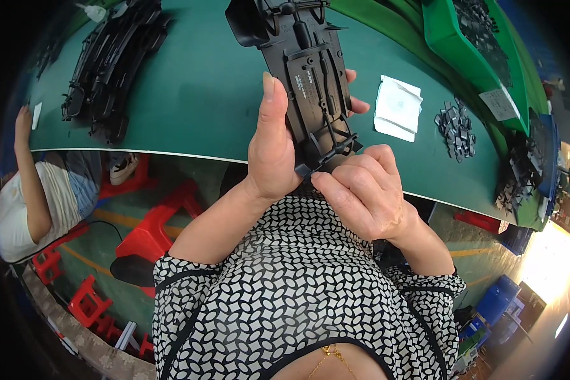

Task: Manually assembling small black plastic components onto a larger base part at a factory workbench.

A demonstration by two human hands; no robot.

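In the head view, the person holds a long black plastic chassis part (310,76) above the near edge of the green surface (196,95). The left hand (273,149) is clenched around the part's left side, thumb stretched up along its edge and fingertips showing past its right edge. The right hand (364,190) is closed at the part's lower end, thumb and forefinger pinching a small black clip (305,170) against that end.

On the surface, a stack of similar black parts (111,60) lies far to the left. A white packet (397,107) lies just right of the held part, and a heap of small dark clips (457,130) lies beyond it. A green bin (453,44) stands at the upper right. Another person in a white top (25,202) sits at the left, near red stools (152,231) on the floor.
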